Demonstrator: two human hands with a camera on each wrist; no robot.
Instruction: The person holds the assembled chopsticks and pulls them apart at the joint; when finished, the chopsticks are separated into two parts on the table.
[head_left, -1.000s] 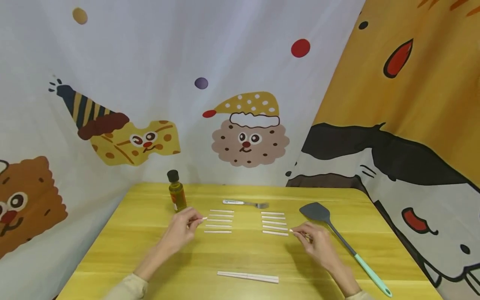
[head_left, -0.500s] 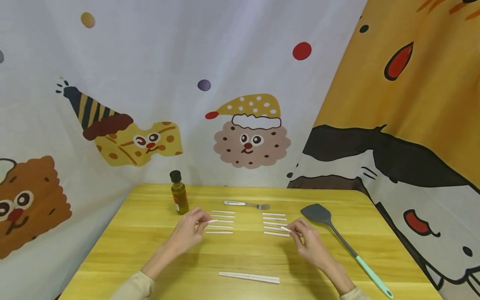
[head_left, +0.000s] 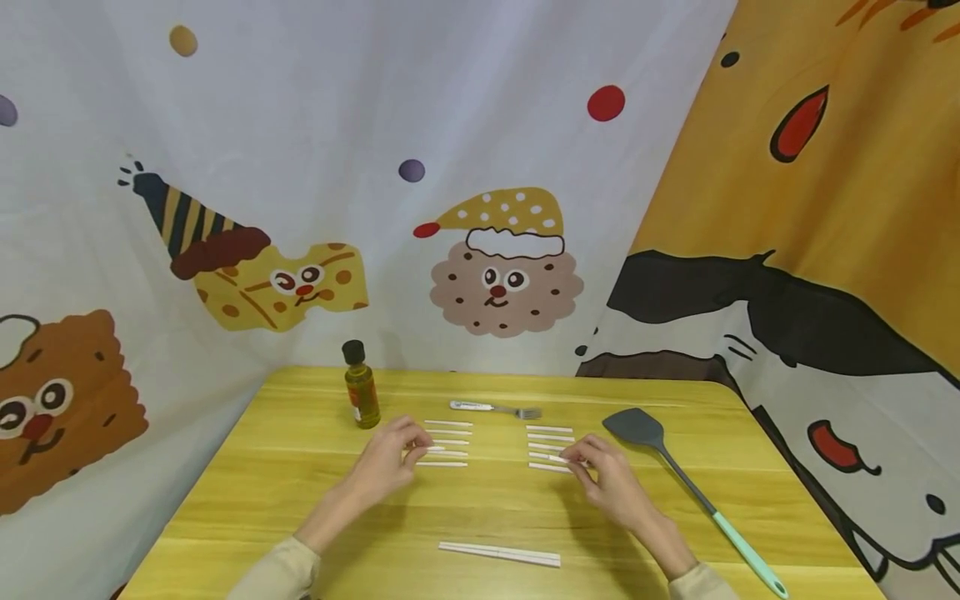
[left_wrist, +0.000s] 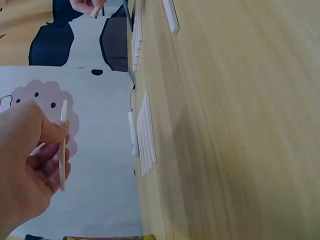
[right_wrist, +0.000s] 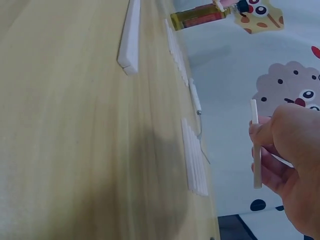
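Note:
My left hand [head_left: 388, 457] pinches a short chopstick piece [left_wrist: 63, 170] between thumb and fingers, raised above the table. Just right of it in the head view lies a row of several thin chopstick pieces [head_left: 450, 432]. Another short chopstick piece [right_wrist: 257, 170] is pinched in my right hand [head_left: 611, 479], also held off the table. A second row of several chopstick pieces [head_left: 550, 437] lies beside the right hand, its lower ones partly covered by the fingers. Nearer the front edge, a pair of full-length chopsticks [head_left: 498, 554] lies side by side.
An oil bottle [head_left: 363, 396] with a black cap stands upright at the back left. Behind the rows lies a fork [head_left: 495, 409] with a white handle. A grey spatula [head_left: 675, 465] with a mint handle slants along the right. A cartoon-printed curtain [head_left: 495, 108] hangs behind the wooden table [head_left: 300, 483].
Both hands have moved inward towards the two rows, each with its chopstick piece still pinched. The head view has shifted slightly. The bottle, fork, spatula and chopstick pair lie as before.

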